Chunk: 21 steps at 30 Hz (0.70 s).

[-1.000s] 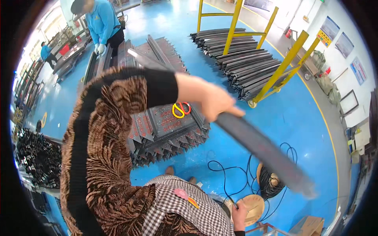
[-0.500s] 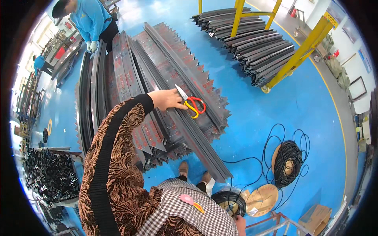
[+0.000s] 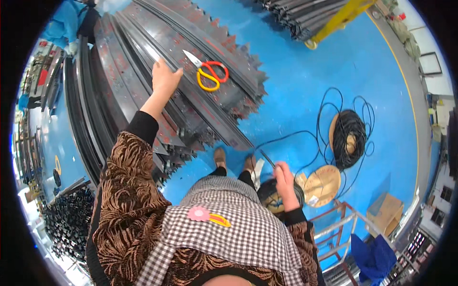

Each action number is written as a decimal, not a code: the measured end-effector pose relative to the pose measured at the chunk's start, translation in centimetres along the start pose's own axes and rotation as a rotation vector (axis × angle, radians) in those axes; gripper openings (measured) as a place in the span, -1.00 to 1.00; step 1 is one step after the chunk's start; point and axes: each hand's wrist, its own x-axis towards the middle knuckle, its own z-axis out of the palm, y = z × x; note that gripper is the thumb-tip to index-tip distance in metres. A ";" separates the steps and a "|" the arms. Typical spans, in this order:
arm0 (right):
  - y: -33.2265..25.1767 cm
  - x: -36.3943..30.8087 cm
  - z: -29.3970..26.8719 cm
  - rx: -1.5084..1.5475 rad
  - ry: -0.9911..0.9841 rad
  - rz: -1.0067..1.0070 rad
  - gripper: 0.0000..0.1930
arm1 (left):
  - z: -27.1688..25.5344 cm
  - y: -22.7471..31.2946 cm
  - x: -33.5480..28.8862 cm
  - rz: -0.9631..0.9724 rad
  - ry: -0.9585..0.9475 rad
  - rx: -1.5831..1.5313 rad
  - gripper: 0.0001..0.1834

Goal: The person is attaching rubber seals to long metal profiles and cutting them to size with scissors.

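Observation:
My left hand (image 3: pixel 165 80) is closed over a long dark profile (image 3: pixel 214 110) that lies on top of the pile, its thumb apart on the right side. To the right of this hand, scissors (image 3: pixel 208 75) with one red and one yellow handle lie on the profiles, blades pointing up and left. Near the profile's near end, my right hand (image 3: pixel 285 183) pinches a thin black strip (image 3: pixel 268 158). The strip reaches up to that end; whether it sits inside the profile is too small to tell. The fingertips of my left hand are partly hidden.
Stacked dark profiles (image 3: pixel 112 62) fill the upper left, with a person in blue (image 3: pixel 64 24) beyond. A black cord coil (image 3: pixel 350 143), a cardboard disc (image 3: pixel 322 186), a box (image 3: pixel 385 213) and a metal frame (image 3: pixel 341 224) stand at right. A yellow rack (image 3: pixel 341 21) is farther off.
The view has shifted, so the pile sits higher and further left. My left hand has turned and moved away from the scissors along the profile. My right hand has risen, with the black strip in it.

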 end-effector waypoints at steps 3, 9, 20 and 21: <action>-0.6 2.5 1.9 0.042 -0.060 -0.109 -0.85 | 2.9 -0.4 -1.6 -0.119 -0.020 -0.048 -0.32; 0.0 3.1 1.9 0.094 -0.086 -0.055 -0.86 | 4.6 -0.2 -0.9 -0.251 -0.070 -0.109 -0.13; 3.5 2.7 4.6 0.239 -0.154 0.065 -0.86 | 6.1 -0.7 -0.5 -0.306 0.070 -0.006 -0.27; 3.9 2.7 4.8 0.244 -0.155 0.072 -0.86 | 6.0 -0.7 -0.5 -0.305 0.066 0.001 -0.27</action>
